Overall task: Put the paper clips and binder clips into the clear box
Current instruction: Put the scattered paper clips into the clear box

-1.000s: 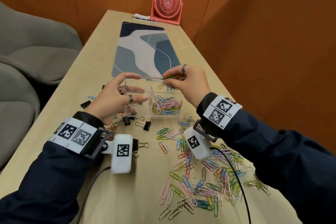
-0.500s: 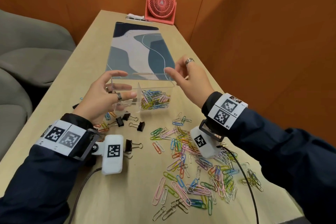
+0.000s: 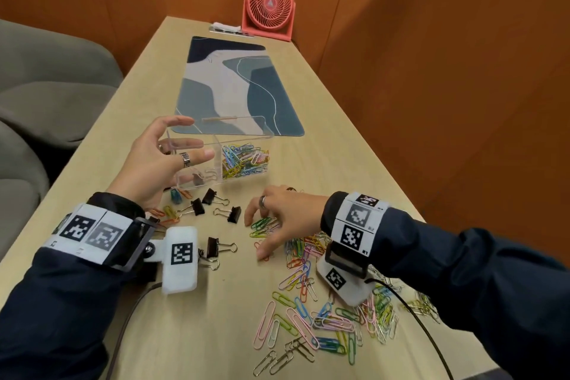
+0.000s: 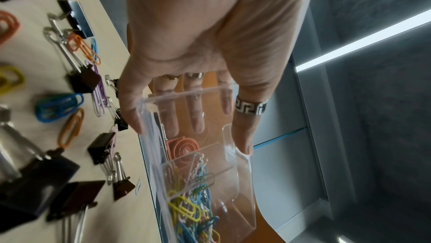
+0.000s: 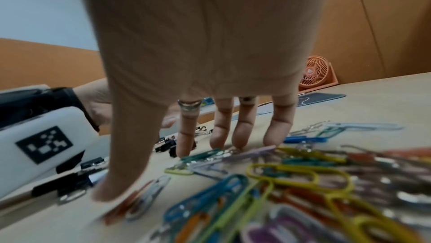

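The clear box [image 3: 246, 133] stands mid-table with two compartments. Its right one holds coloured paper clips [image 3: 245, 160], and its left one holds a binder clip [image 3: 197, 179]. My left hand [image 3: 197, 139] straddles the box's left end with straight fingers, thumb on the near side, fingers on the far side [image 4: 191, 136]. Several black binder clips [image 3: 231, 214] lie loose in front of the box. My right hand [image 3: 256, 239] is spread flat over the loose paper clips [image 3: 324, 302], its fingertips [image 5: 184, 151] touching green ones [image 3: 262, 222]; it holds nothing.
A blue patterned desk mat [image 3: 234, 92] lies behind the box, with a coral fan [image 3: 268, 6] at the table's far end. Grey sofa cushions [image 3: 46, 86] sit left of the table, and an orange wall runs along its right. Loose clips reach the near right table edge.
My right hand left the top of the box and came down toward me onto the loose paper clips. My left hand stayed at the box's left end.
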The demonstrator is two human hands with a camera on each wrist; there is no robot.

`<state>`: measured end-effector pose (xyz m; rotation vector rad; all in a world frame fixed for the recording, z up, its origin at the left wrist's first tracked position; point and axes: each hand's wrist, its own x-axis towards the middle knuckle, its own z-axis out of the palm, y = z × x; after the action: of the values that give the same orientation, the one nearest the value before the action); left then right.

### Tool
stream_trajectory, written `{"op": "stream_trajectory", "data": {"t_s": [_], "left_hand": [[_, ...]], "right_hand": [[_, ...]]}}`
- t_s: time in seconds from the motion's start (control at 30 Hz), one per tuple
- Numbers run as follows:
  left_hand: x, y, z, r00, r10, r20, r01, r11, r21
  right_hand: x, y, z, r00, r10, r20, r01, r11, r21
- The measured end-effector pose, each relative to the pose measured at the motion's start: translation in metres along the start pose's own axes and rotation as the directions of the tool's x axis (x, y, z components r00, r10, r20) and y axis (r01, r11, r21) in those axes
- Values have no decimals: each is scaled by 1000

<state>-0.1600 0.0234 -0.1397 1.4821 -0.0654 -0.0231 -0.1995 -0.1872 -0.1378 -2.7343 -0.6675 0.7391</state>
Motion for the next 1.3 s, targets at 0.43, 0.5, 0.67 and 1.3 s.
{"op": "stream_trajectory", "data": {"t_s": [0.43, 0.5, 0.67, 1.3], "left_hand": [[-5, 3, 4, 999, -23, 36, 23, 1000, 10], [-5, 3, 5, 999, -19, 43, 19, 1000, 14], [-7, 7, 5, 999, -15, 42, 15, 1000, 6], [-9, 6, 11, 990, -43, 135, 32, 996, 83]], "right_hand": [[-10, 23, 0, 995, 79, -65, -68, 986, 152], [-10, 23, 0, 994, 79, -72, -67, 987, 149], [-12, 26, -3, 989, 74, -129, -54, 987, 150], [16, -11, -82, 797, 19, -604, 92, 984, 152]]}}
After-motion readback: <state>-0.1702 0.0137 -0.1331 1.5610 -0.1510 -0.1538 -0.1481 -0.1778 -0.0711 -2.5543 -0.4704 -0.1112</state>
